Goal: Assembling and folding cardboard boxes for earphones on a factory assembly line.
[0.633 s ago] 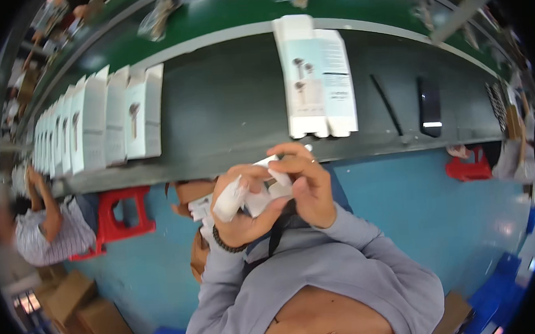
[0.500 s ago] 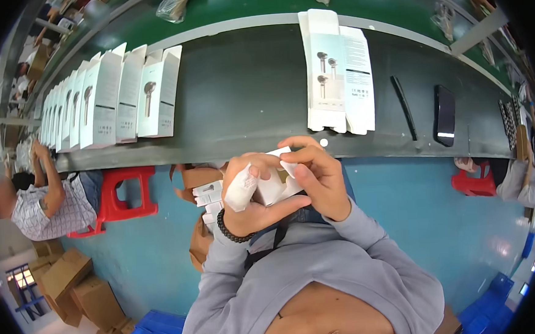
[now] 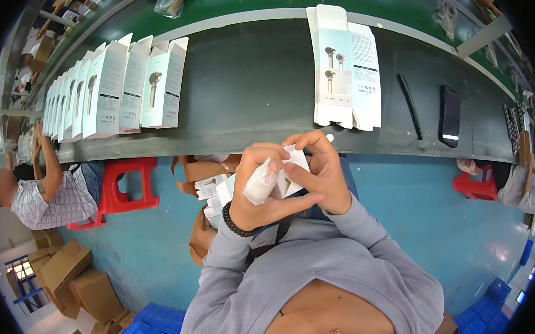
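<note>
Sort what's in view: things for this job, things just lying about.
Likely part of the job:
white card box in left hand and right hand
upright white printed cartons
flat white printed cartons

Seemingly lying about:
slim black pen-like rod
dark rectangular phone

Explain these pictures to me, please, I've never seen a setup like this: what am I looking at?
There's no robot, just someone's bare hands. Every picture comes from a fisheye camera on the person's head, looking down, so straight edges bend. The left hand, with a white wrapping on one finger, and the right hand hold a small white card piece between them; its full shape is hidden. On the dark bench stand upright boxes at left; flat printed cartons, a black pen-like stick and a phone lie farther right.
</note>
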A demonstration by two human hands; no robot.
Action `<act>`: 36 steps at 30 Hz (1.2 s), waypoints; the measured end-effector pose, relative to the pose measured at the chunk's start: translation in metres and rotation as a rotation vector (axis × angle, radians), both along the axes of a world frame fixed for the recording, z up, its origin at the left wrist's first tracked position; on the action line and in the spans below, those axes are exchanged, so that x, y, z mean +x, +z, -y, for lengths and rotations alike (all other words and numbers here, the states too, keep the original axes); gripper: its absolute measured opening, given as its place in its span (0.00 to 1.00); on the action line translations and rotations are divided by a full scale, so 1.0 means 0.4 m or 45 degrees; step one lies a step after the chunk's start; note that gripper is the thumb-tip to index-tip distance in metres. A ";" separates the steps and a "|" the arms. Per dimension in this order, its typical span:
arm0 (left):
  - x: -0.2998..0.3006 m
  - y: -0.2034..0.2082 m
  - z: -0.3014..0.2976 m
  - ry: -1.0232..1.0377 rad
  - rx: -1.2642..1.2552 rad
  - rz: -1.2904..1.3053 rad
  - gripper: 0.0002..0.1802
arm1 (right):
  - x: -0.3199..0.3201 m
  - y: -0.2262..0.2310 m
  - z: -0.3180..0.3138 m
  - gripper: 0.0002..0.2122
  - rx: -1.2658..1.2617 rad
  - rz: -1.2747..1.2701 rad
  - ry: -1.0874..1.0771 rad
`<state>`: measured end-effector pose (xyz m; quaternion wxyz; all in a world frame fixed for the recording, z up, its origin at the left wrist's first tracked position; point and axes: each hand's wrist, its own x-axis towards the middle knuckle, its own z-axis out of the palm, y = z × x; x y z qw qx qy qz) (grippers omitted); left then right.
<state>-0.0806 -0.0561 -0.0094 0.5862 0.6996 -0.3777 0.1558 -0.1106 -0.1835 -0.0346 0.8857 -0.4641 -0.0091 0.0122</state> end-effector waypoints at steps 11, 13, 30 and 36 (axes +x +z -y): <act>0.009 -0.015 -0.002 -0.072 -0.087 -0.043 0.42 | 0.015 0.015 0.019 0.18 -0.077 -0.096 0.165; 0.024 -0.007 -0.011 -0.036 -0.060 0.088 0.49 | 0.012 0.005 0.008 0.21 0.025 -0.056 0.142; 0.019 0.132 -0.139 0.001 0.669 -0.127 0.43 | 0.035 0.076 0.036 0.43 -1.407 0.890 0.033; 0.032 0.176 -0.312 0.671 -0.197 0.037 0.49 | 0.069 0.124 0.152 0.38 -1.408 0.991 -0.400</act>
